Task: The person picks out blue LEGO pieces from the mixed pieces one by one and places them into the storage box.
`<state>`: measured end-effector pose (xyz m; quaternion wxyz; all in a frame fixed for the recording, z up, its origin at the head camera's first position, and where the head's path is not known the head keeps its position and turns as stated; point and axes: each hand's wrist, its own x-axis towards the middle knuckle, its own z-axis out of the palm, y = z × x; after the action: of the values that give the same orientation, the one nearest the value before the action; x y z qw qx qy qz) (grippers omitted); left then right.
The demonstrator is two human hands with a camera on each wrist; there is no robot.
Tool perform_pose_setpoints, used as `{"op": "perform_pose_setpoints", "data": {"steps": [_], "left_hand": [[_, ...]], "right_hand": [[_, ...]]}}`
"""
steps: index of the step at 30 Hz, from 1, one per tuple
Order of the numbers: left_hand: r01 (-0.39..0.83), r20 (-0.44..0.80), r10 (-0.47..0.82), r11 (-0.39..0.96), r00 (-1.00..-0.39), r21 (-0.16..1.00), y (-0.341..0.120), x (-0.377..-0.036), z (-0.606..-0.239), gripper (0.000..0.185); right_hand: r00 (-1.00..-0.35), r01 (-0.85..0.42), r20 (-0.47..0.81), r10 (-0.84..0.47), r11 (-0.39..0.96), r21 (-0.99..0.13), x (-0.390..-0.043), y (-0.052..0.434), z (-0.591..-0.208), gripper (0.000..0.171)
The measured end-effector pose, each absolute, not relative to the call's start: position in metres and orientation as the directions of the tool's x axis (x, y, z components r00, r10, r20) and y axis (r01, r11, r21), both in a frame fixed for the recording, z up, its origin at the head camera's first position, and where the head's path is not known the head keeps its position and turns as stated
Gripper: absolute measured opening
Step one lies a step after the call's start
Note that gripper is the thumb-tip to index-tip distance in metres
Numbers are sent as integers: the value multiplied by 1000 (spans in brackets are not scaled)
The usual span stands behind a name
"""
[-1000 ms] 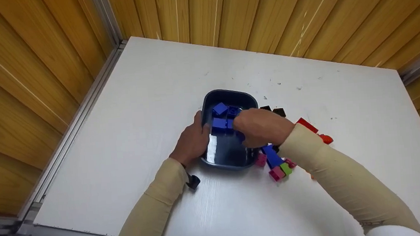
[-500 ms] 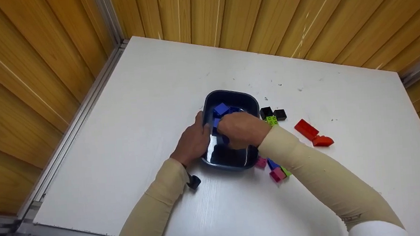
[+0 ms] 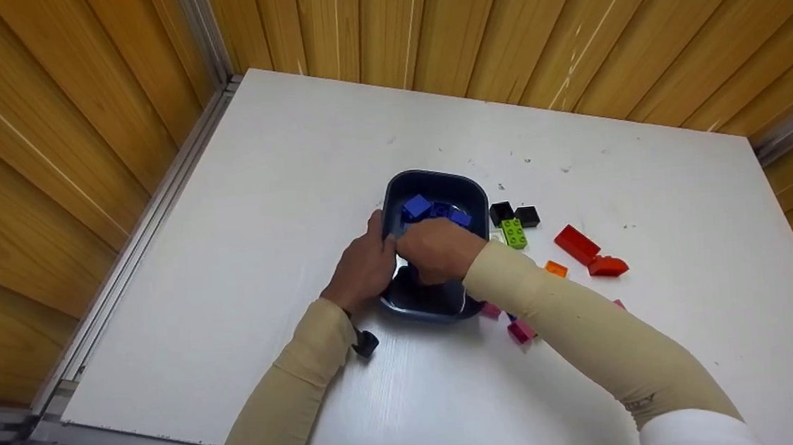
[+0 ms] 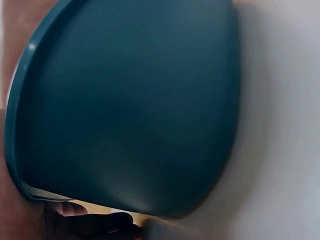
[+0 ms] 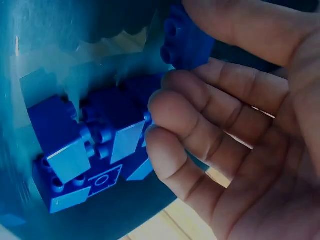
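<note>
White counter (image 3: 282, 210) in wood-panelled corner: left hand (image 3: 363, 267) grips the near-left rim of the dark blue plastic tub (image 3: 468, 192), right hand (image 3: 437, 247) inside it, fingers (image 5: 200, 120) loosely curled, pinching nothing clearly, touching the blue bricks (image 5: 85, 150) piled just beyond toward the far wall.

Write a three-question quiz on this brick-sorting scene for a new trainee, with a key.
1. True or false: the left hand grips the rim of the dark blue bin.
2. What colour are the bricks inside the bin?
3. Which brick lies on the white table nearest the two black bricks? A) red brick B) green brick C) orange brick

Key
1. True: its fingers lie over the left wall.
2. Blue; the right hand reaches in among them, fingers curled against one.
3. B.
</note>
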<state>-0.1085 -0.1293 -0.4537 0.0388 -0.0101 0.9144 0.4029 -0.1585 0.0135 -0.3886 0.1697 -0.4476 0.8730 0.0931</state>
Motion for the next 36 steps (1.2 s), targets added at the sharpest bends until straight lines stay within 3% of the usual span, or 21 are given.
{"op": "perform_pose_setpoints", "data": {"steps": [8, 15, 20, 28, 36], "left_hand": [[-37, -60, 11, 668, -998, 743, -129, -108, -455, 54], [-46, -79, 22, 648, -997, 760, -125, -109, -455, 52], [-75, -108, 12, 640, -994, 764, -126, -111, -453, 62], [-91, -117, -2, 647, -993, 757, -130, -110, -457, 65], [-79, -94, -12, 651, -996, 755, -135, -110, -457, 60]], "right_hand": [[-557, -810, -410, -722, 581, 77, -159, 11, -397, 21], [-531, -822, -280, -799, 567, -58, -165, 34, -380, 13], [-607, -768, -190, -772, 631, -113, -175, 66, -347, 13], [-741, -599, -296, -603, 793, -113, -186, 121, -337, 13], [-732, -518, -432, -528, 842, -152, -180, 133, -384, 42]]}}
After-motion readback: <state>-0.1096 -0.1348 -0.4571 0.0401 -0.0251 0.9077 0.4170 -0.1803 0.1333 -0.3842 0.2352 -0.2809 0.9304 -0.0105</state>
